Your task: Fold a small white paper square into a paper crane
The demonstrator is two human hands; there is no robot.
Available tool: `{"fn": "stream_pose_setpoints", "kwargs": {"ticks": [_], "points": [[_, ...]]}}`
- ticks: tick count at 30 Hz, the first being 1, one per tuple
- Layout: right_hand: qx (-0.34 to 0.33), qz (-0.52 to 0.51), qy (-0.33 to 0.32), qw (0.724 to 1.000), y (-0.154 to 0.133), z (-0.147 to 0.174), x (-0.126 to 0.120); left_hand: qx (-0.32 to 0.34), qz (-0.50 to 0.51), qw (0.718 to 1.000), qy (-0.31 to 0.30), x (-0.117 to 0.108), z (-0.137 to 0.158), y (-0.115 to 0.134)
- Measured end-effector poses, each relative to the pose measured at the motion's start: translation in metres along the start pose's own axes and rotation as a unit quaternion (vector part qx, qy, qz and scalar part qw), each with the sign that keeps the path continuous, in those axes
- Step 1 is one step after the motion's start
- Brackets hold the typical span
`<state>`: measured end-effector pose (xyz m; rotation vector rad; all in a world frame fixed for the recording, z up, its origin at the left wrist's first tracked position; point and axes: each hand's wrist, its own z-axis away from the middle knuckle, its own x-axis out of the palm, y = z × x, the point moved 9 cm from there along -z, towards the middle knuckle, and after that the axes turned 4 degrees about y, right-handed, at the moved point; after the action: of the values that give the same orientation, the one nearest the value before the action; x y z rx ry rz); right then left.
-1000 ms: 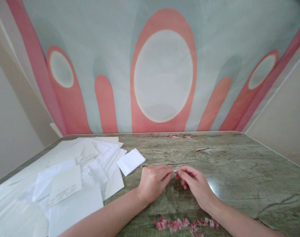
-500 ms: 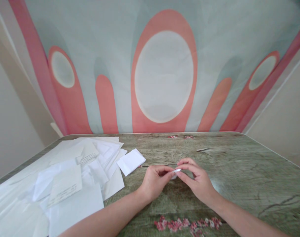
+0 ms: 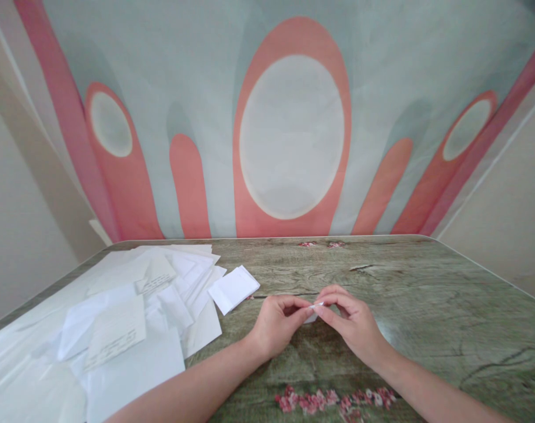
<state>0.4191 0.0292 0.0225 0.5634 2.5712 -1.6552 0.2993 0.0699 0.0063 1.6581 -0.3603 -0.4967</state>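
Over the middle of the table, a small folded piece of white paper (image 3: 311, 318) is pinched between my two hands, mostly covered by the fingers. My left hand (image 3: 278, 325) grips its left end between thumb and forefinger. From the other side, my right hand (image 3: 349, 320) closes thumb and forefinger on the right end, and the fingertips of both hands almost meet. To the left of my left hand, a small stack of white paper (image 3: 233, 289) lies flat on the table.
Loose white sheets (image 3: 137, 376) and folded papers, some with printed lines, spread in a heap across the left side of the wood-patterned table (image 3: 448, 305). Behind the table's far edge stands a backdrop (image 3: 291, 135) with coral and pale oval shapes.
The fingers of my right hand have shifted slightly down and closed in on the paper's upper edge. My left hand stays nearly in place.
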Motion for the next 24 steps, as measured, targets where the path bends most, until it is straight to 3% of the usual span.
{"fn": "stream_pose_setpoints", "kwargs": {"ticks": [9, 18, 24], "points": [[0.032, -0.011, -0.012, 0.999, -0.001, 0.000, 0.000, -0.018, -0.003, 1.000, -0.024, 0.004, 0.001, -0.004], [0.076, -0.033, -0.001, 0.997, 0.004, 0.000, 0.003, -0.086, 0.060, 0.994, 0.022, -0.007, -0.004, -0.020], [0.078, -0.022, 0.004, 0.997, 0.009, 0.002, 0.006, -0.085, 0.062, 0.994, 0.006, -0.004, -0.004, -0.017]]}}
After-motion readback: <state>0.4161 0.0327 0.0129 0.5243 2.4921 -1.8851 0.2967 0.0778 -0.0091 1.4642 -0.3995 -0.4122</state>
